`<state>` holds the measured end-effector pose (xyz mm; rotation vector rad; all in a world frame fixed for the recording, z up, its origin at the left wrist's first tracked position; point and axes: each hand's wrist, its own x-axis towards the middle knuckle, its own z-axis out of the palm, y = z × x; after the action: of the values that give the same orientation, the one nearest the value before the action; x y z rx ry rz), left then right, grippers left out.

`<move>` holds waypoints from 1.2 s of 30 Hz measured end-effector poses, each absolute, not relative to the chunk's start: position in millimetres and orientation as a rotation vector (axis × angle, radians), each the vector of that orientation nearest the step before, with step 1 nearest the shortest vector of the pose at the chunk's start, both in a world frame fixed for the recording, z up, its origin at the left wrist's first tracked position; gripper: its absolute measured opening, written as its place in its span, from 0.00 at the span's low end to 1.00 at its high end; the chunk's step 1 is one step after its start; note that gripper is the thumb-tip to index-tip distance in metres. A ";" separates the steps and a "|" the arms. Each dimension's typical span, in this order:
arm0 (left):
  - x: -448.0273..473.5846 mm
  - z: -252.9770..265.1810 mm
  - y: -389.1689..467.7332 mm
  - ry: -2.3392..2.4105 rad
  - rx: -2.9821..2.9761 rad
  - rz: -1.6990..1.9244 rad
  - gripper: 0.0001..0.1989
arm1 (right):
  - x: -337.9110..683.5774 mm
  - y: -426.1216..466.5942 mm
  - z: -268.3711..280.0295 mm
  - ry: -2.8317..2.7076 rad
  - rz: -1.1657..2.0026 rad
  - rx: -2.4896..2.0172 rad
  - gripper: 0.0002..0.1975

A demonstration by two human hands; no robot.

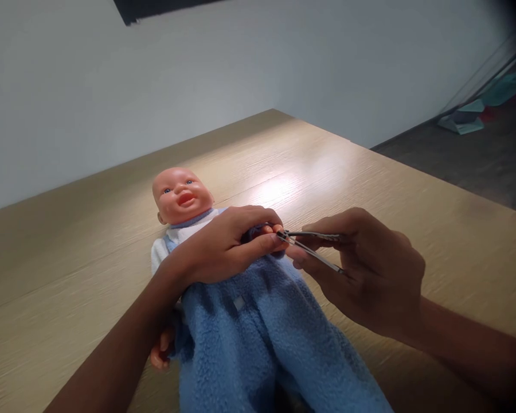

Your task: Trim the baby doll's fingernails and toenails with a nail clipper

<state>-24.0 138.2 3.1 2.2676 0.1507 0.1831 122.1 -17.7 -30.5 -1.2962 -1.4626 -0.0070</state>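
Blue fleece suit and bald pink plastic head on the doll [241, 327]; lying on its back on the near middle of the table [77, 269], head toward the far left, legs spread toward the near side. White sleeve and collar at the shoulders, small pale patch [239, 303] low on the front. One plastic hand [160, 350] at the near left, beside the person's left forearm; the other just above the suit, to the right, mostly covered.

Left hand [223, 246] across the doll's chest from the near left, narrow in its grip: thumb and forefinger closed around the covered plastic hand, a few small fingertips showing between. Right hand [370, 275], from the near right, holding silver clippers [312, 253] between thumb and fingers, grip narrow. Levers apart in a slim V, joined end pointing left, right at the small plastic fingertips; too small to tell any contact.

Farther off, a bright patch of light on the tabletop, then a pale wall [241, 69]; dark floor [447, 166] to the far right.
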 end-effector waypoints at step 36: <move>-22.9 -1.0 139.3 0.102 2.249 0.220 0.10 | 119.9 -4.1 -12.6 -1.505 0.047 -1.422 0.16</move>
<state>-22.9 139.3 -1.0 2.2488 0.1023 0.2196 119.9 -4.1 -12.6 -1.4217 -1.5051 0.0474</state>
